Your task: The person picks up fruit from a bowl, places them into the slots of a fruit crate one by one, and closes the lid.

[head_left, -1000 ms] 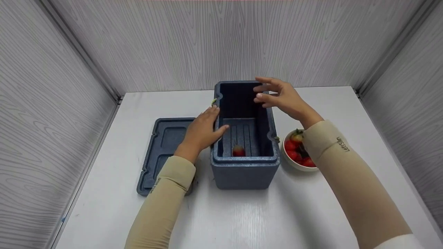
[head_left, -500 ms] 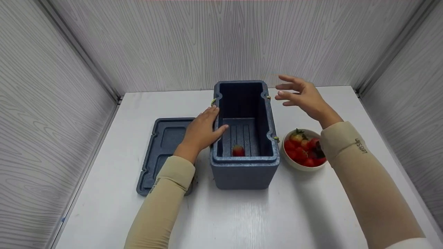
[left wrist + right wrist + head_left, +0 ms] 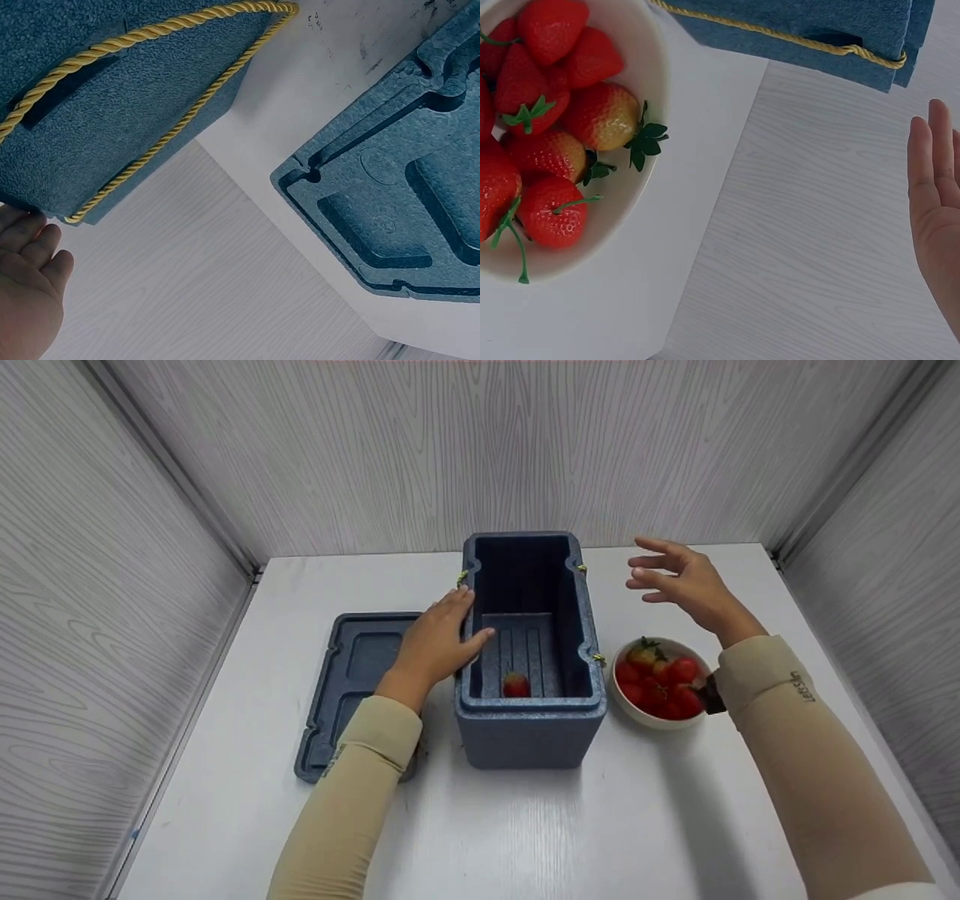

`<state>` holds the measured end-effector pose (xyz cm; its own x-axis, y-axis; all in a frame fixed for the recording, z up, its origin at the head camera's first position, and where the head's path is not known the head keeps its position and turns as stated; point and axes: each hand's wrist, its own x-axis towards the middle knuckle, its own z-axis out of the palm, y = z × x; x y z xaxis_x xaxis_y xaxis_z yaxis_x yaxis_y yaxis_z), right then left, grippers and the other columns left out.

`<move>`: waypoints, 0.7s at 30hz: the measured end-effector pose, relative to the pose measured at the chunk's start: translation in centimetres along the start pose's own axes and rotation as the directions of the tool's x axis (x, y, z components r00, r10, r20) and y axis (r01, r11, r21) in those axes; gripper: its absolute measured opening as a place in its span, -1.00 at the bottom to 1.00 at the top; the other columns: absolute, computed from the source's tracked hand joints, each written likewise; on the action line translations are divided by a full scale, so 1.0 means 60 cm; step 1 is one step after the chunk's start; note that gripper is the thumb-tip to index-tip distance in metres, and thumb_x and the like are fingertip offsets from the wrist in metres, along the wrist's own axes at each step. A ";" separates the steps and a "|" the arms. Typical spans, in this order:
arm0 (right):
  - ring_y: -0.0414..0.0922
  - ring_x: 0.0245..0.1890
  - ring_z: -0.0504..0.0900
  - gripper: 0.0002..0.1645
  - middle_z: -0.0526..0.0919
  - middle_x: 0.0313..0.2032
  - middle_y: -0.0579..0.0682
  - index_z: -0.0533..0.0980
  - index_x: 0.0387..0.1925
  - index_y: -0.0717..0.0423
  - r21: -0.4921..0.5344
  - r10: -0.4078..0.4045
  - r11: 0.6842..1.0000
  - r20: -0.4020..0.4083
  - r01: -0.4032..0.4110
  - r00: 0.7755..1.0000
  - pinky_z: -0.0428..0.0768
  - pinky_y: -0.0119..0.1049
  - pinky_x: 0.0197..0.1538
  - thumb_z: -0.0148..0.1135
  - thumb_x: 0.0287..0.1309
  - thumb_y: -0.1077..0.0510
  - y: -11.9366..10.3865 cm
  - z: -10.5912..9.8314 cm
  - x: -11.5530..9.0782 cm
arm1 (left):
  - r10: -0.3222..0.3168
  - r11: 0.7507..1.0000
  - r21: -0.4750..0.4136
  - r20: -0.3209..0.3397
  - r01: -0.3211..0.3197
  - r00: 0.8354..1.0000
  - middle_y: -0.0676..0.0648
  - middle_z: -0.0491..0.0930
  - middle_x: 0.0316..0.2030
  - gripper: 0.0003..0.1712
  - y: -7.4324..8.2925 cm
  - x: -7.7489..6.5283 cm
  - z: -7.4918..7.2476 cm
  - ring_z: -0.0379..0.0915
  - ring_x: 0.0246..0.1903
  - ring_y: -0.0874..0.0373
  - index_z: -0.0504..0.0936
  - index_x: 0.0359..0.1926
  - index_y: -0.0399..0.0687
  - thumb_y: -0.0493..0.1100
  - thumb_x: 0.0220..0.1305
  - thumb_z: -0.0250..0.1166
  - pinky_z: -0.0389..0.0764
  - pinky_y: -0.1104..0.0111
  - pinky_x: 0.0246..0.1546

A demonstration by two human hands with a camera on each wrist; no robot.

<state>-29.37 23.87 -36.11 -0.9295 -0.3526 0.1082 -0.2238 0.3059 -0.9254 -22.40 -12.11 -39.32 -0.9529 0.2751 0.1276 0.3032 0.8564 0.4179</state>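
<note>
A deep blue foam box stands lidless in the middle of the table, and one strawberry lies on its floor near the front wall. My left hand rests on the box's left rim, thumb over the edge and fingers outside. In the left wrist view a yellow cord runs along the box's side, close to the fingertips. To the right of the box my right hand hovers with loosely bent fingers and holds nothing. Nearest to it is a white bowl, filled with several strawberries, some with green leaves.
The box's blue lid lies flat on the white table to the left, partly under my left forearm. Pale wood-grain panels enclose the table at the back and both sides.
My right hand has moved away from above the box's right rim, out to the right, uncovering that rim and more of the bowl. The left hand stays on the rim.
</note>
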 end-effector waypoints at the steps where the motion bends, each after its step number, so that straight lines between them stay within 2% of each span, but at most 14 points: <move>1: -0.09 -0.04 0.63 -0.28 0.46 0.17 0.21 0.25 0.39 0.05 -0.002 0.006 1.000 0.000 -0.006 1.000 0.60 -0.29 -0.07 0.22 0.27 0.01 0.003 -0.001 -0.002 | 0.000 1.000 -0.003 0.002 0.000 1.000 -0.11 0.07 0.42 -0.17 0.001 0.000 0.000 -0.05 0.40 0.03 0.12 0.46 -0.10 0.25 0.36 0.05 0.04 0.14 0.36; 7: -0.06 -0.03 0.63 -0.26 0.44 0.17 0.23 0.22 0.40 0.08 -0.015 0.047 0.999 0.002 -0.047 0.999 0.61 -0.28 -0.08 0.22 0.27 0.01 0.022 -0.004 -0.015 | -0.005 1.000 -0.004 0.017 0.005 1.000 -0.09 0.05 0.43 -0.17 0.002 0.001 0.000 -0.07 0.41 0.04 0.09 0.47 -0.09 0.25 0.37 0.04 0.02 0.16 0.36; 16: 0.00 0.00 0.61 -0.25 0.41 0.21 0.24 0.20 0.41 0.07 -0.072 0.156 0.985 -0.001 -0.155 0.988 0.60 -0.19 -0.04 0.20 0.28 -0.03 0.056 -0.002 -0.033 | 0.005 1.000 0.007 0.003 -0.005 1.000 -0.10 0.07 0.42 -0.18 0.001 0.002 0.002 -0.06 0.40 0.05 0.12 0.46 -0.12 0.24 0.37 0.06 0.03 0.17 0.36; 21: 0.02 0.03 0.59 -0.24 0.39 0.23 0.27 0.18 0.42 0.11 -0.112 0.183 0.978 0.028 -0.179 0.983 0.58 -0.13 -0.01 0.17 0.30 -0.06 0.076 -0.006 -0.049 | 0.009 1.000 0.000 -0.001 -0.009 1.000 -0.10 0.06 0.43 -0.18 0.002 0.001 0.002 -0.06 0.40 0.05 0.11 0.46 -0.11 0.23 0.37 0.06 0.03 0.17 0.36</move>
<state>-27.76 26.61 -40.50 -0.9462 -0.3152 -0.0729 -0.0855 0.4608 -0.8834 -22.44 -11.94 -39.38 -0.9501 0.2824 0.1322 0.3118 0.8538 0.4170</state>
